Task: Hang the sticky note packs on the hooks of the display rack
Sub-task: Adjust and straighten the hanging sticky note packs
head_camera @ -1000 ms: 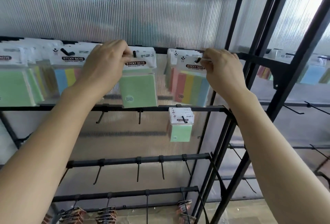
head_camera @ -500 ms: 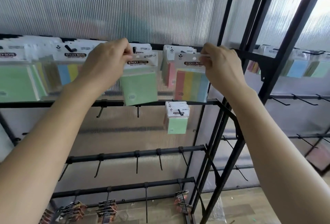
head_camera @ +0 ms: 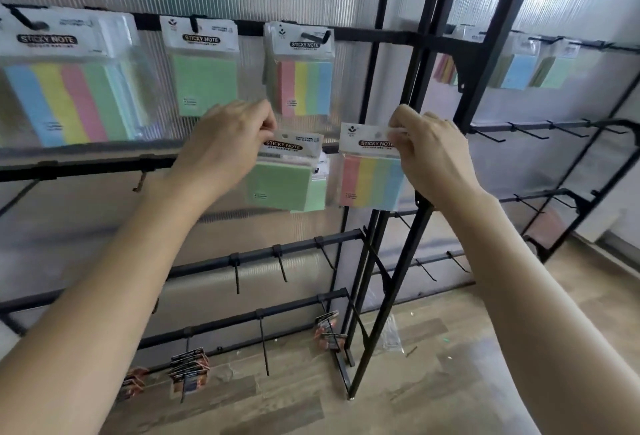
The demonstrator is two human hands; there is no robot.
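Observation:
My left hand (head_camera: 228, 143) pinches the header card of a green sticky note pack (head_camera: 280, 181), held in front of the second bar of the black display rack (head_camera: 86, 168). Behind it another green pack (head_camera: 317, 192) hangs partly hidden. My right hand (head_camera: 429, 154) pinches the top right corner of a multicolour striped pack (head_camera: 372, 181) at the same height. On the top bar hang a large striped pack (head_camera: 65, 102), a green pack (head_camera: 204, 83) and a striped pack (head_camera: 304, 84).
Empty hooks (head_camera: 237, 272) stick out from the lower bars. Dark product cards (head_camera: 188, 370) hang near the wooden floor (head_camera: 433, 382). A second rack (head_camera: 554, 129) to the right carries more packs (head_camera: 519, 69) and bare hooks. A black upright post (head_camera: 415, 143) stands between the racks.
Both hands have taken their packs off the top-bar hooks and lowered them to the second bar. The view has shifted down and right.

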